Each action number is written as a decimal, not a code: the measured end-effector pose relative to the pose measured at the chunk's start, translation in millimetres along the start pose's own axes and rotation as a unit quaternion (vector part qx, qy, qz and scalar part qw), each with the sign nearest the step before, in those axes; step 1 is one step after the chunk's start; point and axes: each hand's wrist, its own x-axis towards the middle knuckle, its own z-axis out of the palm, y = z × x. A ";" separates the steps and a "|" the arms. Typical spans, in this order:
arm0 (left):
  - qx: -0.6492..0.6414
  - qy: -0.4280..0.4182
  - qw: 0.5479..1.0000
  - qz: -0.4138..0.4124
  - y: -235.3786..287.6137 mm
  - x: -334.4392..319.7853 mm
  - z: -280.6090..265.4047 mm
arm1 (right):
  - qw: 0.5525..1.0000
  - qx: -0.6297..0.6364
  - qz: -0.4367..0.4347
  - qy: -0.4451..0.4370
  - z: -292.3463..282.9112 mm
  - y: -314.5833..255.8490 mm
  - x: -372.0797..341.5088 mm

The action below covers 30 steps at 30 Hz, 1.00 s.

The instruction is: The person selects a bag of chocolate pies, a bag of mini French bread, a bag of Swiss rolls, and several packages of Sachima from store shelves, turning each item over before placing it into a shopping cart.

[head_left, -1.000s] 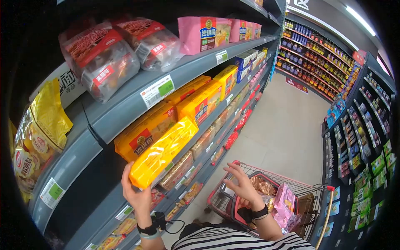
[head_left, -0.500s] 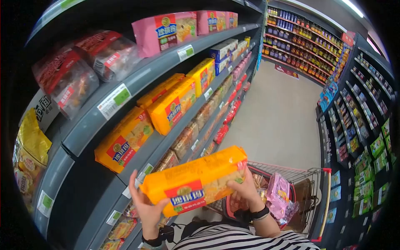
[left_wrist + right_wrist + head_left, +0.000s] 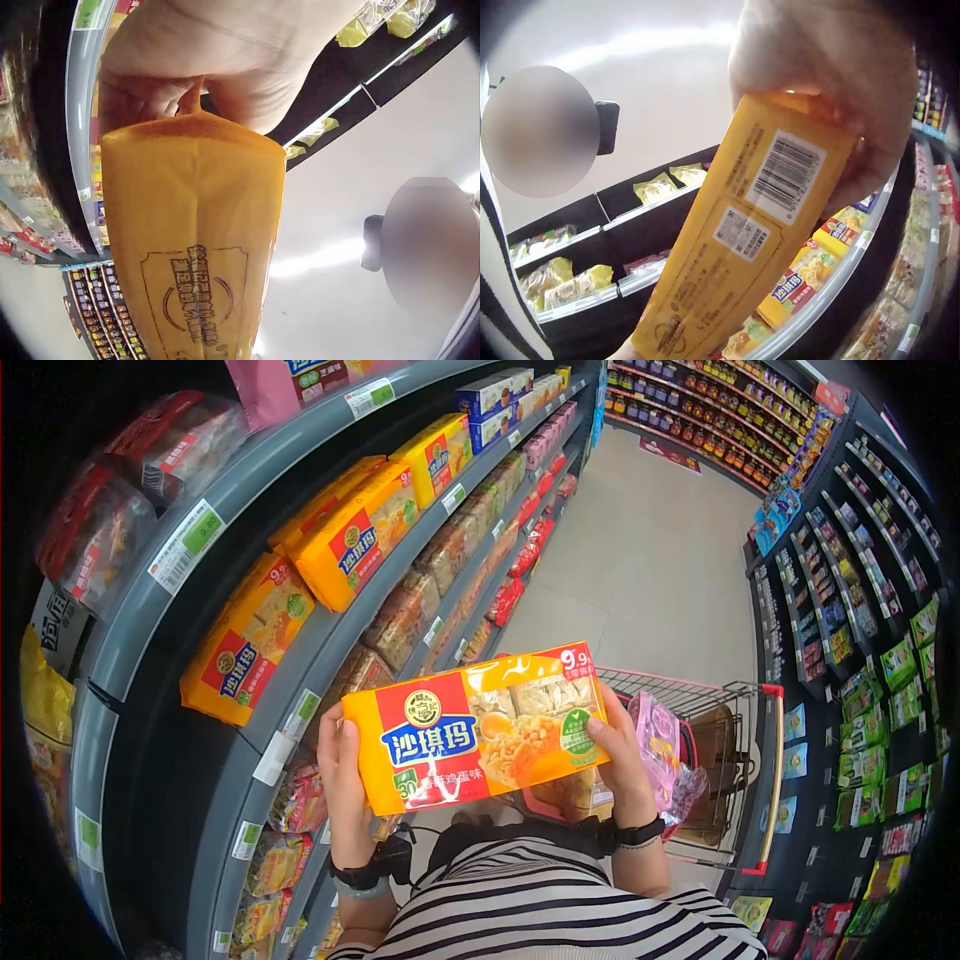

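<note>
A yellow pack of sachima (image 3: 530, 735) is held up in front of the striped shirt, its printed front with a 9.9 mark facing the head camera. My left hand (image 3: 345, 790) grips its left end, thumb at the front edge. At the opposite end my right hand (image 3: 622, 765) holds it, thumb over the front corner. From the left wrist, the crimped end of the pack (image 3: 195, 202) sits against the palm. In the right wrist view, a barcode and a square code show on one narrow side of the pack (image 3: 727, 285).
Matching sachima packs (image 3: 240, 645) stand on the shelf at left, above a price-tagged edge (image 3: 300, 715). A shopping cart (image 3: 745, 760) with a pink bag (image 3: 655, 735) in it is close by at right. Beyond stretches the aisle floor (image 3: 640, 550), with more shelves (image 3: 880, 690) along its right side.
The pack has come away from the shelf towards the body, turning so its front faces up at the head camera. My right hand has moved from above the cart to grip its right end.
</note>
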 end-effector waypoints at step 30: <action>0.066 -0.200 0.972 0.102 0.6 -28.5 57.2 | 0.984 -0.169 -0.052 -0.014 -73.0 -33.2 -29.5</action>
